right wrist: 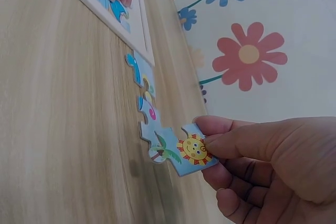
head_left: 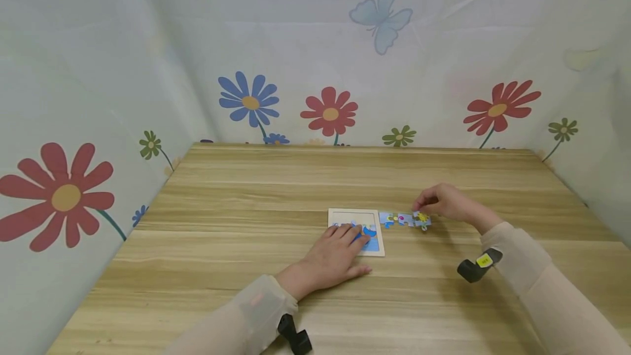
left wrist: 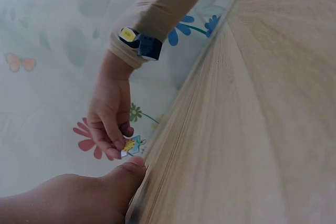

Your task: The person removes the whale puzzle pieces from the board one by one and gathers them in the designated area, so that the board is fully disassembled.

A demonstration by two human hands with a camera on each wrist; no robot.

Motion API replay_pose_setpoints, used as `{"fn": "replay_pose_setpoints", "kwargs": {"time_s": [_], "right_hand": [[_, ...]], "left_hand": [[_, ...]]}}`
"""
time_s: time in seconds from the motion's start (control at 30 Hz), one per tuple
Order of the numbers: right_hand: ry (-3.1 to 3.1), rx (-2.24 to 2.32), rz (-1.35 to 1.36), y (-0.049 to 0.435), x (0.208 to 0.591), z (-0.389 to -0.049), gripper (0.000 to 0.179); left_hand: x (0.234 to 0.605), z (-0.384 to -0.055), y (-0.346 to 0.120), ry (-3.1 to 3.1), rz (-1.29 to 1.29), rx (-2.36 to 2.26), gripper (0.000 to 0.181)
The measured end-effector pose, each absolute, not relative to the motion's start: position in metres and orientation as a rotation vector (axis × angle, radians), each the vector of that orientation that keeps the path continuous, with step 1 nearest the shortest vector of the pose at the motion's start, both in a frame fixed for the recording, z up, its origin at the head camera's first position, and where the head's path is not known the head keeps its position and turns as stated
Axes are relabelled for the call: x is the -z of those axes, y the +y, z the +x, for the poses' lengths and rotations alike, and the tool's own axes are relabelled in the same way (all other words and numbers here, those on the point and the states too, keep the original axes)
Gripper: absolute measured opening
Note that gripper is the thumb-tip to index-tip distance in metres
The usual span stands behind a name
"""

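My right hand (head_left: 448, 202) pinches a jigsaw piece with a smiling sun and a palm tree (right wrist: 195, 151) between thumb and fingers, at its right edge. Two more light-blue pieces lie in a row to its left: one with a pink swirl (right wrist: 149, 115), and one (right wrist: 137, 71) beside the wooden puzzle tray (head_left: 381, 234). On that tray rests my left hand (head_left: 327, 259), palm down with fingers extended over the blue pieces (head_left: 371, 244) in its lower part. Bare wood shows in the tray's upper part. Some of the fitted pieces are hidden under the left fingers.
The wood-grain table (head_left: 256, 190) extends around the tray on all sides. A white cloth (head_left: 296, 26) printed with flowers and a butterfly hangs behind it and at both sides. Each sleeve carries a black wrist device (head_left: 474, 270).
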State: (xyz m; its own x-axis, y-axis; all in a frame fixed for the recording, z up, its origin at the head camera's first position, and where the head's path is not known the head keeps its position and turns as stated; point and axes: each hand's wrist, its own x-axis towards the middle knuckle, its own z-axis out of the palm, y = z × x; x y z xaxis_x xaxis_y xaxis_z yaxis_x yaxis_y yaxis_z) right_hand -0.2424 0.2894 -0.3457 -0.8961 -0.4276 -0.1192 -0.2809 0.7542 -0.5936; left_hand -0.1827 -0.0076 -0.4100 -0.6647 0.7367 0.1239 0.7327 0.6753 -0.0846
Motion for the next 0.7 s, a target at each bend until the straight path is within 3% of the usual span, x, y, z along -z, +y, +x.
{"fn": "replay_pose_setpoints", "kwargs": {"time_s": [0.7], "right_hand": [[2.729, 0.854, -0.561, 0.301, 0.366, -0.250, 0.009]], "left_hand": [[0.410, -0.183, -0.009, -2.753, -1.221, -0.033, 0.064]]}}
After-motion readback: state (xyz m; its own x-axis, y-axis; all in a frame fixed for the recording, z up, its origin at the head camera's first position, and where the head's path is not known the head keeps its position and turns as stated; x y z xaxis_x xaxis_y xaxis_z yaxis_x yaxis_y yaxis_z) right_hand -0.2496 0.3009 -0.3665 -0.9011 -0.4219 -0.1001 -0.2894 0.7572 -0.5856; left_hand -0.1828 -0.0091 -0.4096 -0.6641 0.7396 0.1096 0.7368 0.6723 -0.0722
